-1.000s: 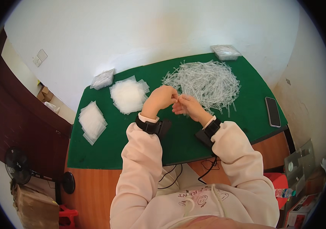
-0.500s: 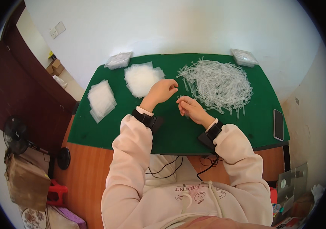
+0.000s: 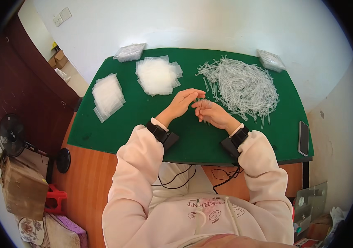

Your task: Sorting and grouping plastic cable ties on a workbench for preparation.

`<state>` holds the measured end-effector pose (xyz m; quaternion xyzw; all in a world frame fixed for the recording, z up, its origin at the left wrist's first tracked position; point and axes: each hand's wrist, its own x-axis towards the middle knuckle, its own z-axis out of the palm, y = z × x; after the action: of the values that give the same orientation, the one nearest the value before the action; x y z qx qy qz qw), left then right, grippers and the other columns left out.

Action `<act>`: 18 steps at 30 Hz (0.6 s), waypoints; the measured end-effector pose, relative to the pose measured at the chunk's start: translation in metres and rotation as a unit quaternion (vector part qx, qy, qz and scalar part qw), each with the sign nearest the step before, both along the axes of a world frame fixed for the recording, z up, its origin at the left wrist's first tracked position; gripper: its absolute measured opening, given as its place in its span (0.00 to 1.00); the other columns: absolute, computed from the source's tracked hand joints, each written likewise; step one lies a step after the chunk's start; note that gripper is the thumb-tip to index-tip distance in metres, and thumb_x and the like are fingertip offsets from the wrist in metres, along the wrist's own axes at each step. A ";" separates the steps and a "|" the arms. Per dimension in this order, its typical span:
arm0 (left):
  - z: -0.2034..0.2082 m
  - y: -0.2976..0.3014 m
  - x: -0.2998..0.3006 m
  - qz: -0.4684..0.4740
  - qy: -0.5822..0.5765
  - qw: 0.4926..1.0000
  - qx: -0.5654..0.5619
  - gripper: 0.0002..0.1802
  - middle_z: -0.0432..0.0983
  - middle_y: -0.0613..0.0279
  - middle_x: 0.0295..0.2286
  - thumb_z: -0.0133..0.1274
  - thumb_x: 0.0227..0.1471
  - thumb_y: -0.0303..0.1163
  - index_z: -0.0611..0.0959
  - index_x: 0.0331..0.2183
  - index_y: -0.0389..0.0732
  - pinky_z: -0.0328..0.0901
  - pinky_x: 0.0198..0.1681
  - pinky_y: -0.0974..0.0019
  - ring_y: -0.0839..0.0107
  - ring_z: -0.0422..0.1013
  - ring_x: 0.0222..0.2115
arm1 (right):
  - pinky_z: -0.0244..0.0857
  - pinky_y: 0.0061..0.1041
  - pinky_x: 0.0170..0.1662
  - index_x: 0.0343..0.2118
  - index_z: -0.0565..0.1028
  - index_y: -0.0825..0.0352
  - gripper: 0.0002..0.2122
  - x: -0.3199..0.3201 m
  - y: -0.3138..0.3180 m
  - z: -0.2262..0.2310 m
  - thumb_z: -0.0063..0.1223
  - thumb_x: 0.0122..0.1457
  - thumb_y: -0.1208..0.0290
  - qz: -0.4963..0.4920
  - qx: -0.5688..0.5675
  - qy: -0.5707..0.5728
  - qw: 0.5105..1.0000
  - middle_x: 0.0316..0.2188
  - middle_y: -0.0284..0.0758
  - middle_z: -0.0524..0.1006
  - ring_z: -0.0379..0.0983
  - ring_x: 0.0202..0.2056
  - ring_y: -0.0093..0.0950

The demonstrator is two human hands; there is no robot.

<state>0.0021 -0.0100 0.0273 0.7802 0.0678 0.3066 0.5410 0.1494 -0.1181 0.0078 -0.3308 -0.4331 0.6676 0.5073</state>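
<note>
My right hand (image 3: 214,114) is closed around a small bunch of clear plastic sticks (image 3: 203,100), their ends poking out above the fingers. My left hand (image 3: 181,105) comes in from the left, thumb and fingers pressed together at the top ends of that bunch. Its fingertips partly hide the ends. Just beyond the right hand spreads a large heap of loose clear sticks with looped ends (image 3: 244,84). Past the left hand lies a fanned pile of clear plastic bags (image 3: 158,75); a smaller bag pile (image 3: 108,96) rests farther left.
The green-covered table (image 3: 143,142) stands against a white wall. Wrapped packs sit at its far left (image 3: 129,52) and far right (image 3: 271,60) corners. A phone (image 3: 303,138) lies near the right edge. Black cables (image 3: 178,182) hang below the front edge; a fan (image 3: 12,135) stands at left.
My left hand has moved right and slightly down, from apart to meeting the bunch in my right hand. The right hand has turned so the stick ends show more. The view has shifted slightly.
</note>
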 end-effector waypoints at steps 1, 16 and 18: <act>0.000 0.000 0.000 -0.009 0.000 1.000 -0.012 0.20 0.73 0.58 0.36 0.34 0.57 0.37 0.76 0.39 0.34 0.61 0.40 0.68 0.71 0.68 0.37 | 0.61 0.19 0.35 0.42 0.67 0.68 0.11 0.000 0.000 0.000 0.41 0.54 0.80 0.003 -0.002 0.000 1.000 0.28 0.30 0.68 0.64 0.28 0.19; -0.001 -0.003 0.003 -0.020 -0.006 1.000 -0.004 0.23 0.74 0.59 0.32 0.29 0.56 0.38 0.77 0.32 0.34 0.60 0.40 0.68 0.71 0.67 0.34 | 0.61 0.19 0.34 0.45 0.67 0.69 0.16 0.006 0.000 0.001 0.41 0.52 0.81 0.066 -0.021 0.035 0.997 0.30 0.30 0.71 0.64 0.28 0.19; -0.003 -0.002 0.004 -0.023 -0.001 0.999 -0.034 0.23 0.74 0.60 0.31 0.30 0.56 0.38 0.77 0.30 0.34 0.60 0.39 0.69 0.72 0.67 0.33 | 0.61 0.19 0.34 0.46 0.67 0.69 0.16 0.005 -0.001 0.002 0.41 0.52 0.81 0.071 -0.022 0.039 0.996 0.30 0.30 0.71 0.64 0.28 0.19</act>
<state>0.0063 -0.0122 0.0239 0.7621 0.0600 0.2926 0.5744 0.1546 -0.1191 0.0100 -0.2841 -0.4207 0.7238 0.4673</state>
